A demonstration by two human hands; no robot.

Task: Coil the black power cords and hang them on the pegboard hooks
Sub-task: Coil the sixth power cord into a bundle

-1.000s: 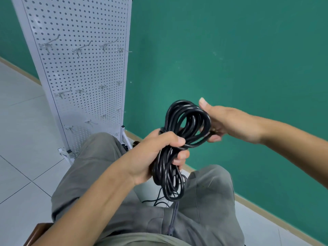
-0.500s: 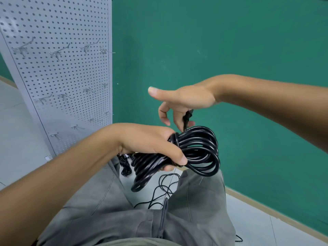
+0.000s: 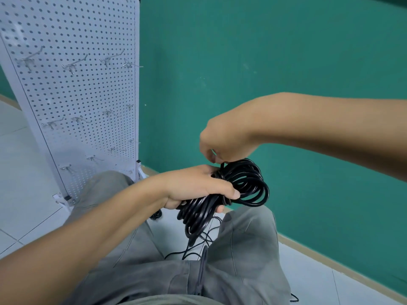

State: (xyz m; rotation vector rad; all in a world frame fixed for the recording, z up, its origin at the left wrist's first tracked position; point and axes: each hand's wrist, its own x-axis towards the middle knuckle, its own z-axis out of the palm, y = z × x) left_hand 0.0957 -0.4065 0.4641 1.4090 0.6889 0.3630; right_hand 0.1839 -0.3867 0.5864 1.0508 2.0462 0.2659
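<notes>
Two hands, left hand gripping coiled cord

bare forearms, grey trousers

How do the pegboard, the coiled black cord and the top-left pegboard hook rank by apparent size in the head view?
1. Pegboard, largest by far.
2. Coiled black cord, which sits nearer the camera, so it looks bigger than it would at the board.
3. Top-left hook, smallest.
</notes>
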